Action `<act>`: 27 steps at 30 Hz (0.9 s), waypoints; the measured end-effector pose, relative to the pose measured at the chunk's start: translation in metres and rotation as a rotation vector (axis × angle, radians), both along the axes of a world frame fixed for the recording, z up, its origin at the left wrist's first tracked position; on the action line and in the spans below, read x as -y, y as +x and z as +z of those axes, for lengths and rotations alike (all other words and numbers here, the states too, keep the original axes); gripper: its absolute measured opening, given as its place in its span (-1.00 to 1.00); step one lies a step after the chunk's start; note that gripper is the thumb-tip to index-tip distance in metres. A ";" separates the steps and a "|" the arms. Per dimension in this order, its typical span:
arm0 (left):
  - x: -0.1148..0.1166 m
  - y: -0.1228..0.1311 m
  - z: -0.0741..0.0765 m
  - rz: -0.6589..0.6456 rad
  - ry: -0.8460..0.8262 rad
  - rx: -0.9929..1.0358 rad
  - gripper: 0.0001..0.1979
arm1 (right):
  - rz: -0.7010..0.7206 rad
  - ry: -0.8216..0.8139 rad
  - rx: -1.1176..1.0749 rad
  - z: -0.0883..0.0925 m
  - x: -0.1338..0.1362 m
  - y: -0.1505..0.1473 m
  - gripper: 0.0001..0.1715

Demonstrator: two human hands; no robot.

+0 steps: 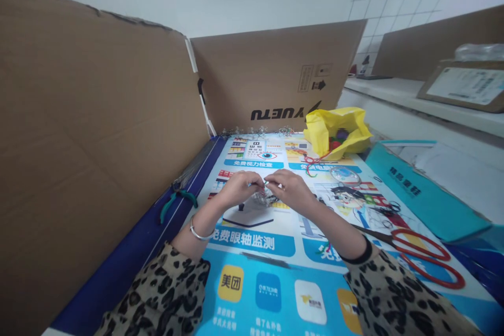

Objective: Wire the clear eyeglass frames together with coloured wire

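Note:
My left hand (244, 189) and my right hand (289, 189) meet above the middle of the printed sheet, fingertips nearly touching. Both are closed in a pinch. Just under them is a small, clear, wiry piece (260, 198) with reddish and greenish bits near the fingers. It is too small and blurred to name, and my fingers partly hide where it is gripped. Similar clear, wiry pieces (252, 130) lie in a row along the back edge. Right of my hands is a round clear dish (345, 175).
Teal-handled pliers (178, 202) lie at the left. Red-handled scissors (423, 252) and smaller dark scissors (389, 209) lie at the right. A yellow bag (338, 131) with red cord stands behind, near a teal box (421, 184). Cardboard panels (271, 73) wall the back and left.

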State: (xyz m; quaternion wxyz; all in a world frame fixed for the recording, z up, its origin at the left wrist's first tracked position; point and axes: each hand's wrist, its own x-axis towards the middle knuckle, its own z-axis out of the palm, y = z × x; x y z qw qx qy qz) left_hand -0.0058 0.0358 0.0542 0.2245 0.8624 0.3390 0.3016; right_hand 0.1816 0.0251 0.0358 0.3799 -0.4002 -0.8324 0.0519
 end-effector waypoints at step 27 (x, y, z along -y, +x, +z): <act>-0.001 0.006 -0.008 0.106 -0.404 0.400 -0.87 | 0.011 0.045 -0.008 -0.003 0.009 -0.009 -0.87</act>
